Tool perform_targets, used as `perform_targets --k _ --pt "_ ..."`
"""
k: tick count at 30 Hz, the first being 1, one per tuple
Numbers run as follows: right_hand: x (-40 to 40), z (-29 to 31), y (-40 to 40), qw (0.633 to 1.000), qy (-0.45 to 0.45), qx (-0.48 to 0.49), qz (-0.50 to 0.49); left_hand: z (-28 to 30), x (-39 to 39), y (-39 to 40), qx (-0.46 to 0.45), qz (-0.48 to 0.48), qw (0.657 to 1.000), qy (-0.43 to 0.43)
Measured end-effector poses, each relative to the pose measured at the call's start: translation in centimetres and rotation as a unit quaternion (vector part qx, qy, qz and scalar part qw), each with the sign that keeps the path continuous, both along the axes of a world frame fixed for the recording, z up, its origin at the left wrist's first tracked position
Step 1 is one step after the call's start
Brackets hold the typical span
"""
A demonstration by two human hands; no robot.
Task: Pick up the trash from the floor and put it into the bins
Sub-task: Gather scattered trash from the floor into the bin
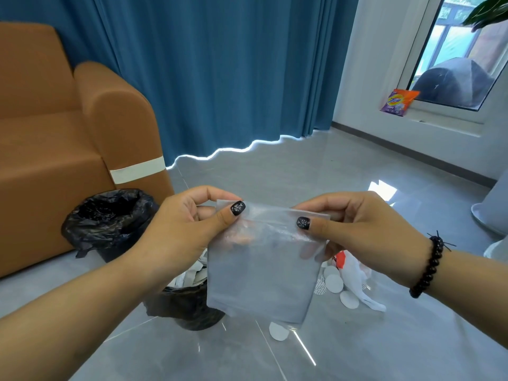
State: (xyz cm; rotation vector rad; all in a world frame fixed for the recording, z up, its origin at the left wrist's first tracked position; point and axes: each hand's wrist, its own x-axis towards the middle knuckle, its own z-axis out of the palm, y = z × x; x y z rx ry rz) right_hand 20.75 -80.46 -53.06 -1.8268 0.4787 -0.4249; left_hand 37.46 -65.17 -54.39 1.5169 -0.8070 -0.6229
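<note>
A translucent plastic zip bag (261, 276) hangs in front of me, held up by its top edge. My left hand (189, 229) pinches its top left corner and my right hand (357, 232) pinches the top right. Below and behind the bag stands a black-lined bin (189, 303) holding paper scraps, partly hidden by the bag. A second black-lined bin (110, 218) stands to the left beside the sofa. On the floor lie several white round pads (334, 283) and a white and red plastic bag (354, 273).
An orange-brown sofa (55, 149) fills the left side. Blue curtains (220, 72) hang behind. A detergent packet (398, 101) leans on the window sill at the right. White objects (492, 213) stand at the right edge. Grey glossy tiles (275, 171) cover the floor.
</note>
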Motion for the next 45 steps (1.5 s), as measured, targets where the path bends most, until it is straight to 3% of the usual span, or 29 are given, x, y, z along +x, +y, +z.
perform_targets --k 8,14,20,25,30,35,41,45 --pt "0.0 -0.2 -0.3 0.995 -0.037 -0.077 -0.053 0.3 0.2 0.1 0.016 -0.022 0.999 0.048" --pt "0.0 -0.8 -0.7 0.991 -0.09 -0.089 -0.032 0.1 0.2 0.0 0.015 -0.03 0.996 0.077" --pt "0.0 -0.8 -0.4 0.992 -0.079 -0.097 -0.022 -0.1 0.4 0.1 0.007 -0.024 0.997 0.072" --pt "0.1 -0.8 -0.5 0.998 -0.003 -0.039 -0.042 -0.1 0.3 0.1 0.011 -0.029 0.999 0.042" --pt "0.1 -0.7 -0.2 0.997 -0.027 -0.053 -0.058 -0.3 0.2 0.0 0.056 -0.053 0.996 0.036" --pt "0.2 -1.0 -0.2 0.993 -0.07 -0.091 -0.021 -0.5 -0.3 0.0 0.113 -0.098 0.988 0.041" --pt "0.1 -1.5 0.0 0.986 -0.08 -0.142 0.023 -0.8 -1.3 -0.2 0.095 -0.106 0.987 0.075" --pt "-0.1 -1.3 -0.3 0.994 -0.065 -0.07 0.045 -0.6 -1.2 -0.1 0.072 -0.087 0.993 0.041"
